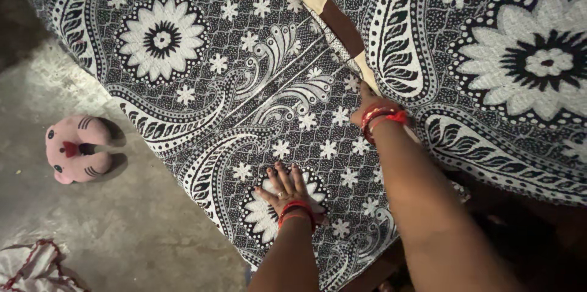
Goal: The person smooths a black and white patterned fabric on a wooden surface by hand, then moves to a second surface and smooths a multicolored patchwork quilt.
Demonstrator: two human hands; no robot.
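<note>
A black-and-white patterned bedspread (202, 66) with flowers and paisley shapes covers a bed. My left hand (286, 189) lies flat on it, fingers spread, on a white flower near the bed's near edge; a ring and red bangles show at the hand and wrist. My right hand (369, 103) reaches farther in, its fingers at the edge of a folded-over part of the spread (489, 66), where a tan and brown layer (333, 11) shows underneath. Red bangles circle that wrist. Whether the fingers pinch the cloth is hidden.
A pink toy-faced slipper or cushion (74, 148) lies on the grey concrete floor (122, 225) left of the bed. A white cloth with red trim (30, 264) sits at the bottom left corner.
</note>
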